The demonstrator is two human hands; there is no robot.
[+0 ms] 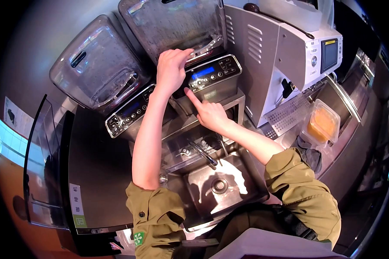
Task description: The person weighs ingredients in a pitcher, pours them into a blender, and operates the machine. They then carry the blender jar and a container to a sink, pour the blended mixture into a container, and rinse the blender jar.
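My left hand (pixel 172 68) is at the lower front of the clear sound cover (pixel 173 26) of a countertop blender, its fingers bent over the left end of the cover's handle (pixel 207 48). Below it, my right hand (pixel 211 114) points with the index finger stretched out and the other fingers curled. That fingertip is right at the left end of the blender's control panel (pixel 216 72), which has a lit blue display and a row of round buttons. Nothing is held in the right hand.
A second covered blender (pixel 95 64) stands to the left. Below is a steel sink (pixel 203 190) with a black faucet (pixel 203 153). At right are a grey dispensing machine (pixel 285 56), a clear tub of orange contents (pixel 322 123) and a dark cloth (pixel 307 153).
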